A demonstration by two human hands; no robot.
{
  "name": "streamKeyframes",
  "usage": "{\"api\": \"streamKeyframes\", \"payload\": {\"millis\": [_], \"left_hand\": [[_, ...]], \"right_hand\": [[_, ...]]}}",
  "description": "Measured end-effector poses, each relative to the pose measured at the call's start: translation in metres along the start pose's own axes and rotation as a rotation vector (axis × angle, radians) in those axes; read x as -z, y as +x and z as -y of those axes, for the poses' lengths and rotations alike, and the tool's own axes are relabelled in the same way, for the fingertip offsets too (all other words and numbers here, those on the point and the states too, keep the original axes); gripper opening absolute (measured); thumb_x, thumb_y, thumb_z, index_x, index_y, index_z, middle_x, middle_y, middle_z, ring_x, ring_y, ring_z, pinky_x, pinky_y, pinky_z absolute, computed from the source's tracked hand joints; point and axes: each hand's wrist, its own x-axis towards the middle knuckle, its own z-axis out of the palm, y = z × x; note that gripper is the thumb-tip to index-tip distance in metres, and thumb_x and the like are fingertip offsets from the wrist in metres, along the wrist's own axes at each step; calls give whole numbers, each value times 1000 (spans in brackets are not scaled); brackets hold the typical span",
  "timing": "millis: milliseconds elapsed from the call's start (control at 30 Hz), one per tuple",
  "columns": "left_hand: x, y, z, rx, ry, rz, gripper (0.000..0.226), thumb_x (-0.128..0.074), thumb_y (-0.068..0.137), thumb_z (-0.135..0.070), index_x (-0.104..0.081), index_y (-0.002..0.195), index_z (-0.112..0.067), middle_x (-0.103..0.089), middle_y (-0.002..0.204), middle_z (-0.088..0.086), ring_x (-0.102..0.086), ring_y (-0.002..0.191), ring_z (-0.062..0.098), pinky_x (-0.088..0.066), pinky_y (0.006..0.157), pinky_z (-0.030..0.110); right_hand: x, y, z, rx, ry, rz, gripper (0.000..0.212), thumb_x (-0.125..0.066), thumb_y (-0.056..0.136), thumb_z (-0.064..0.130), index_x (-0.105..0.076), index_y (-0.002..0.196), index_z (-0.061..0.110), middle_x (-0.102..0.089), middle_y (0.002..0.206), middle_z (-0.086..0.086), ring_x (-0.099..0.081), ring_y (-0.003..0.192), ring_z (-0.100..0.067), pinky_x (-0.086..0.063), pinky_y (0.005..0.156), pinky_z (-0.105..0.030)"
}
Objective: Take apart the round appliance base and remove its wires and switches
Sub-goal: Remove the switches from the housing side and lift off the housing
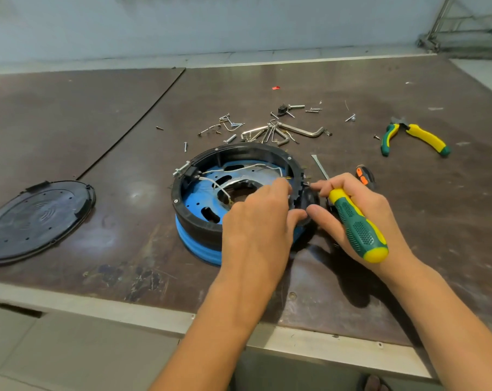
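The left hand [256, 221] curls its fingers over the right rim of the round black-and-blue plastic appliance base [199, 224], gripping it. The right hand [360, 215] clasps a green-and-yellow screwdriver [357, 227], its thumb and forefinger pinching a black round part [309, 198] just outside that rim. White wires [240, 168] loop inside the base, which sits mid-table. Loose screws and hex keys [267, 131] lie beyond it, with green-and-yellow pliers [425, 136] at far right.

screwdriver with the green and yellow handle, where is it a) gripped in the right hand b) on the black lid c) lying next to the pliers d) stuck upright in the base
a, the right hand grips the screwdriver beside the round appliance base, well apart from the pliers
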Motion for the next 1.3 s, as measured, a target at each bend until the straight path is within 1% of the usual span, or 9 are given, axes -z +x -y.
{"api": "streamKeyframes", "payload": {"millis": [133,367,533,633,700,833,1033,1167,1300], "left_hand": [[11,5,8,-68,-182,97,33,-67,92,-24,-56,123,-22,-62,116,-4,-60,104,17,-52,88,41],[40,8,55,-61,14,534,36,-69,84,-52,-51,114,-44,-65,100,-14,-62,89,10,-55,82,40],[54,11,71,-27,67,581,25,-74,79,-53,-59,90,-36,-63,83,-14,-61,77,7,-56,74,37],[53,10,68,-54,128,531,28,-72,78,-58,-54,75,-36,-57,72,-15,-56,71,7,-48,64,32],[48,10,62,-78,176,457,31,-69,78,-63,-52,75,-38,-57,71,-14,-56,71,11,-44,61,30],[32,8,44,-76,215,245,33,-63,83,-64,-59,96,-34,-63,77,-9,-62,81,20,-39,59,31],[19,4,28,-71,71,169,35,-60,92,-52,-48,116,-31,-57,72,-3,-61,80,28,-46,67,38],[40,8,47,-74,-31,439,42,-68,86,-51,-51,120,-34,-66,104,-8,-61,95,16,-52,85,40],[63,10,77,-8,81,611,39,-80,74,-47,-55,104,-41,-61,99,-18,-59,90,7,-52,84,34]], "right_hand": [[0,0,-2,2,-82,51,28,-74,86,36,-54,102,26,-72,104,-2,-68,92,-11,-52,80,-17],[2,1,-21,-121,-191,19,27,-77,89,22,-52,99,28,-68,87,-1,-60,85,-1,-42,70,-1],[5,-3,-26,-139,-213,32,29,-77,87,20,-52,98,29,-66,85,5,-62,81,-8,-44,67,-7],[5,-2,-23,-160,-205,96,28,-77,86,23,-52,99,27,-69,92,0,-65,87,-22,-47,100,-32],[6,-2,-19,-154,-202,156,29,-78,84,23,-55,100,22,-70,94,-1,-65,90,-28,-24,121,-34],[10,-1,-7,-183,-213,295,37,-80,78,14,-53,101,24,-70,110,-7,-65,105,-25,-4,127,-38],[14,0,-7,-148,-253,370,50,-85,69,10,-53,105,22,-62,117,-2,-56,123,-24,-18,123,-58],[10,0,-20,-195,-198,277,43,-75,75,-3,-54,101,23,-62,108,-4,-62,105,-28,-40,109,-55],[7,-1,-28,-148,-217,143,34,-72,85,0,-55,101,25,-60,108,-2,-60,99,-22,-54,87,-47]]}}
